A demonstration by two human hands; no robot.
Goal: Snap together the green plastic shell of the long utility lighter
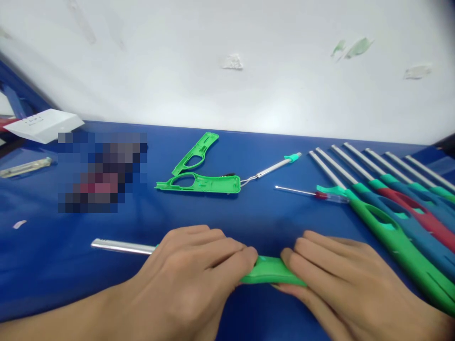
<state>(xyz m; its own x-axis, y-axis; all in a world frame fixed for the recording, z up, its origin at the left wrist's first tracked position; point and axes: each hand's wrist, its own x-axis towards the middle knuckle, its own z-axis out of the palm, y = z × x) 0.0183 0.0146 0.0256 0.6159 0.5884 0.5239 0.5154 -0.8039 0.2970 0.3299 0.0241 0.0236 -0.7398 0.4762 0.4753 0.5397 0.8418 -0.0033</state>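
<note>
A green gas lighter (272,271) lies across the front of the table, gripped at both ends of its handle. Around its front part is my left hand (199,270), with the silver metal tube sticking out to the left. My right hand (337,279) is closed on the handle's rear end. Between the hands a short stretch of green plastic shows; the rest of the handle is hidden by my fingers. Beyond lie two opened green handle halves (222,183), one with wires leading to a white rod (273,168) with a teal piece.
At right, several assembled lighters (401,232) in green, blue and red lie in a row. A screwdriver (320,194) rests beside them. Back left are a white box (46,124), a clear lighter-like piece (26,166) and a blurred-out object (106,170). A white wall (227,94) stands behind.
</note>
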